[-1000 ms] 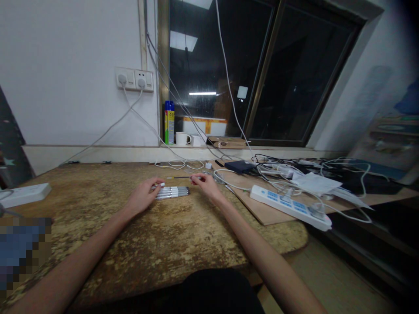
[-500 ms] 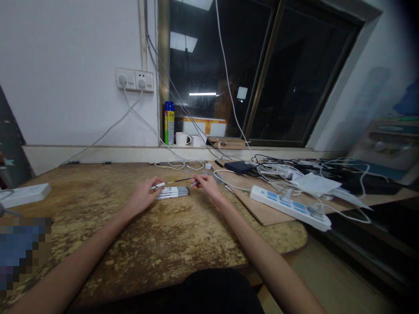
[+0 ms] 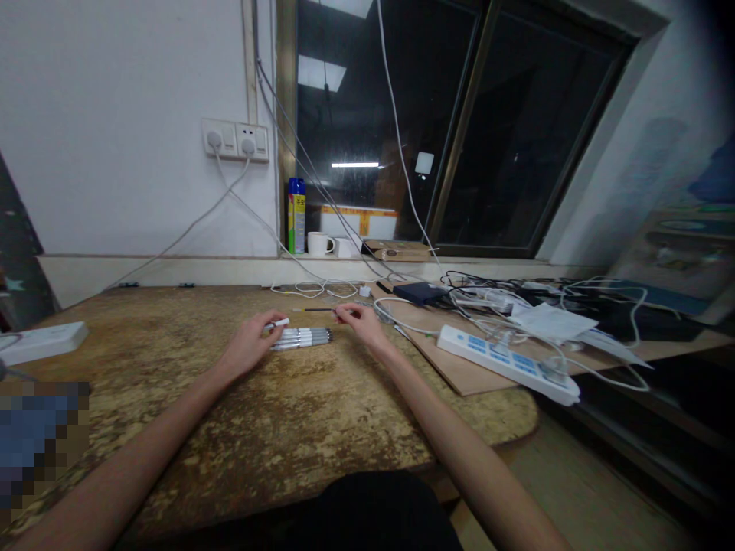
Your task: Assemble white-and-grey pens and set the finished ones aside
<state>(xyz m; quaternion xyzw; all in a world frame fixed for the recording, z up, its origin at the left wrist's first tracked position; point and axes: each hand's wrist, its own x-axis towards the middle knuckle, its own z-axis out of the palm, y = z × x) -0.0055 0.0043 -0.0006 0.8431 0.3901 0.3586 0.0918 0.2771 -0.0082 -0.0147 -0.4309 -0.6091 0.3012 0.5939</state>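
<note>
My left hand (image 3: 253, 340) is closed around a short white pen barrel (image 3: 279, 324), whose end sticks out past the fingertips. My right hand (image 3: 361, 321) pinches one end of a thin pen refill (image 3: 315, 310), dark near the fingers and pale yellowish toward its far end. The refill lies level in the air, a little above the white barrel and apart from it. Just below, several white and grey pens (image 3: 302, 337) rest side by side on the worn wooden table (image 3: 276, 428). Fingers hide part of the barrel and the refill's right end.
A white power strip (image 3: 508, 363) lies on a brown board (image 3: 439, 358) at the right, among tangled cables, a dark box (image 3: 421, 293) and papers (image 3: 554, 325). Another power strip (image 3: 49, 342) is at the left edge. On the windowsill stand a mug (image 3: 319, 243) and a spray can (image 3: 297, 216).
The refill has gone from a slight tilt to nearly level, its pale end rising. My right hand has shifted slightly left and its fingers have turned. My left hand has barely moved.
</note>
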